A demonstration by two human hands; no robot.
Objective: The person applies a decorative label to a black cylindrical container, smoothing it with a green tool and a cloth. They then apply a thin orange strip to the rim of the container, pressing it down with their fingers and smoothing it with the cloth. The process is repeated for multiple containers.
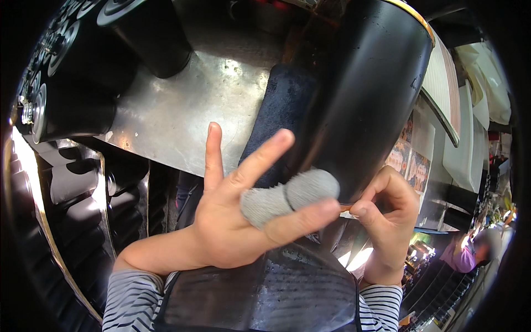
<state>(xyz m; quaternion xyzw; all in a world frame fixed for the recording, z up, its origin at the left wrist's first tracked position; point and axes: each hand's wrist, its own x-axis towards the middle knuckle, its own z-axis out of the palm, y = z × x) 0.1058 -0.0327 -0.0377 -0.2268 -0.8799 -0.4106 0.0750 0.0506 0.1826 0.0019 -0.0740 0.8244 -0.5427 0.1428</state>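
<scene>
Over the steel bench (pixel 182 122), left hand (pixel 243 216) splayed against black tumbler (pixel 370 94); right hand (pixel 387 216) pinches something hidden.

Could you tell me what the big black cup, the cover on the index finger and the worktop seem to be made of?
The black cup looks like glossy plastic or lacquered metal: smooth with soft reflections. The finger cover on the left hand appears to be grey knitted fabric, with a matte, fuzzy weave. The worktop looks like bare sheet metal, dull silver with glare.
</scene>
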